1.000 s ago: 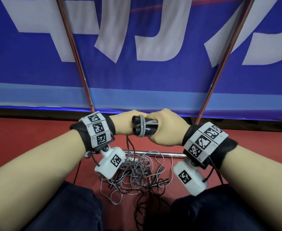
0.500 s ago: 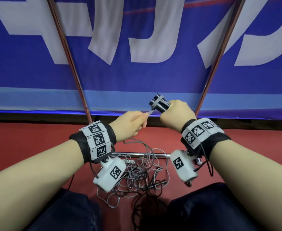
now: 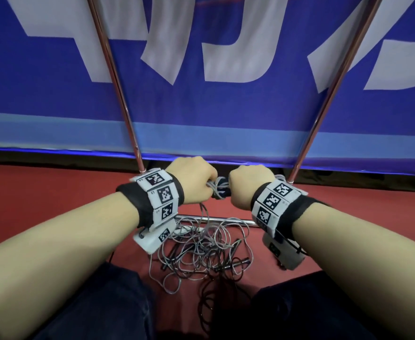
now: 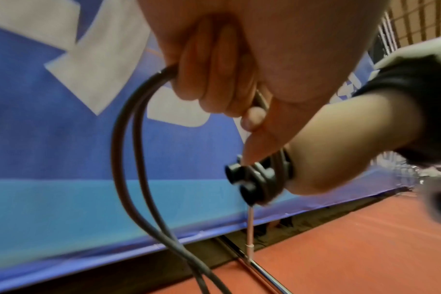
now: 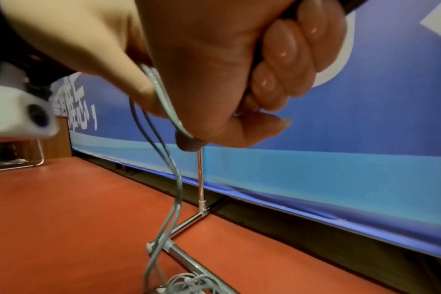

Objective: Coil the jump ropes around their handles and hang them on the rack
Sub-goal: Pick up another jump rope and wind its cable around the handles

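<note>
- The right hand (image 3: pixel 249 186) is closed in a fist around the pair of black handles (image 3: pixel 220 190), held just above the red floor (image 3: pixel 54 192) in front of the rack (image 3: pixel 324 99).
- The left hand (image 3: pixel 191 184) has its fingers curled around the grey cord (image 4: pixel 129 139) and holds it right beside the handles.
- Some turns of cord already sit on the handles; the step in hand seems to be the coiling.
- Much loose rope (image 3: pixel 201 251) lies tangled on the floor below, near the rack's bottom bar.
- The next move, I judge, needs the left hand to lead the cord around the handles again and keep it tight, so that the floor tangle does not catch.
</note>
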Motion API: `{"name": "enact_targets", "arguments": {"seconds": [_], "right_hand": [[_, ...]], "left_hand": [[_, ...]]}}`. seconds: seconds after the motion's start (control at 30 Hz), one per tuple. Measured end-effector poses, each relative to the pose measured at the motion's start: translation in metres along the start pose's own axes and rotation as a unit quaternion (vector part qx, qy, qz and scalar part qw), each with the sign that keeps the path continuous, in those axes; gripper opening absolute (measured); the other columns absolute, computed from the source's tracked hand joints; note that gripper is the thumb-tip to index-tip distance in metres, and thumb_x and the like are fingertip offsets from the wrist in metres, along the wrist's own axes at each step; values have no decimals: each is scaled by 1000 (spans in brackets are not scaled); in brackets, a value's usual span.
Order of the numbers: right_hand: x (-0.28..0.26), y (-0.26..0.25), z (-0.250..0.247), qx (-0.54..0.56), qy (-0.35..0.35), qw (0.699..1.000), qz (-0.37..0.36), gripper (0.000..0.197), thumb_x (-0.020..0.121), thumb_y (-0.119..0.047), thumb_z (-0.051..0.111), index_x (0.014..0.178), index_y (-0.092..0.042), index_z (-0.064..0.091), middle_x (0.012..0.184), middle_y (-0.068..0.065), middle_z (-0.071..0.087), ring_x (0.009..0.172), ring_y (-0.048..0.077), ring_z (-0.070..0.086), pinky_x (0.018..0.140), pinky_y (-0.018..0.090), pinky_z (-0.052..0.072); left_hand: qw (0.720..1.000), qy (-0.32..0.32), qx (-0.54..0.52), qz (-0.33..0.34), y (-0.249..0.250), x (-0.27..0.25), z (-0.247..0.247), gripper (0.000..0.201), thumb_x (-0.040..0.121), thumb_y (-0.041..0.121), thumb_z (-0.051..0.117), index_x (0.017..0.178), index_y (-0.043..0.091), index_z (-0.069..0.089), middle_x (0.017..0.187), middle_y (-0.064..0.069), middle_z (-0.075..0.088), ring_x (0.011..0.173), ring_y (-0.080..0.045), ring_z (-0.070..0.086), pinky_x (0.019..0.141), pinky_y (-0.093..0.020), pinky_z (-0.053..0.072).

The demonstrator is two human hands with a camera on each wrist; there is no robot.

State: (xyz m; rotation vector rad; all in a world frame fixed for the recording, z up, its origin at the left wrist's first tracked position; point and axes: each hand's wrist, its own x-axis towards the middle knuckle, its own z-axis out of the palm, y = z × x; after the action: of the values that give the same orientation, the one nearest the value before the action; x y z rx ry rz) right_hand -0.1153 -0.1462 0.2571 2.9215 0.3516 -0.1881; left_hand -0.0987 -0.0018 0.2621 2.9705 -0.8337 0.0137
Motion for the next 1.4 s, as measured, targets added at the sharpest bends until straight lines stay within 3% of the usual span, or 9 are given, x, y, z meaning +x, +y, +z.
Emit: {"name": "enact_targets", "arguments": {"seconds": [0.17,0.3,0.37,0.57,0.77,0.83,1.03,1.27,1.4], "right_hand": [[-4,-8,-7,-23,-20,997,-70,5,83,-17,51,78,-18,52,74,0,49,66,25,49,62,30,39],[-9,-11,-14,-47,-33,991,-124,4,82,-20,52,81,-18,55,69,-1,47,61,22,48,58,28,36],[-12,-9,-17,-45,-28,989,-137,4,82,-20,52,82,-19,56,69,-2,47,61,22,48,58,28,36],[-24,-7,-23,-54,-6,978,-201,9,83,-29,53,81,-20,52,65,-5,42,63,23,45,61,28,35],[-28,-12,-27,-34,39,970,-236,14,84,-33,53,89,-19,55,64,-2,42,61,23,41,59,28,32],[-30,-6,-31,-7,64,975,-212,17,83,-28,52,97,-19,57,69,0,49,63,24,41,59,28,29],[-35,0,-32,132,145,971,-134,34,80,-27,55,111,-23,41,64,-3,45,63,30,41,58,31,30],[-36,2,-27,273,156,942,-122,62,78,-26,63,133,-46,43,91,-1,71,85,31,61,70,32,46],[-22,7,-17,442,201,871,-77,36,70,-20,68,98,-41,58,80,-6,70,78,25,65,72,40,54]], "left_hand": [[1000,-11,-22,-11,-13,0,-10,49,77,13,52,121,34,57,107,3,65,100,-25,59,68,-26,35],[997,-47,-42,-37,-10,2,-8,30,71,8,49,82,27,70,94,1,66,90,-26,59,65,-26,38],[995,-47,-71,-51,-10,4,-8,20,65,3,47,55,19,55,77,-3,62,78,-29,58,59,-29,40],[944,-116,-307,-46,-12,8,3,19,45,2,42,35,14,52,63,-21,56,50,-24,50,46,-24,39],[922,-184,-331,-76,-10,6,-4,23,60,-8,41,46,5,55,31,2,43,28,-7,36,38,-13,29],[914,-185,-355,-70,-11,7,-6,13,52,-4,44,48,6,51,30,10,39,29,-2,31,39,-14,26],[901,-131,-406,-78,-13,9,-7,46,81,-13,50,50,17,34,45,9,37,46,-7,33,46,-17,25],[707,-178,-682,-66,-1,0,-8,35,83,-4,41,54,8,57,45,-4,49,38,-13,48,39,-17,38],[763,-165,-623,-62,-2,2,0,11,63,1,47,66,3,57,62,-18,52,42,-18,40,39,-21,21]]}}
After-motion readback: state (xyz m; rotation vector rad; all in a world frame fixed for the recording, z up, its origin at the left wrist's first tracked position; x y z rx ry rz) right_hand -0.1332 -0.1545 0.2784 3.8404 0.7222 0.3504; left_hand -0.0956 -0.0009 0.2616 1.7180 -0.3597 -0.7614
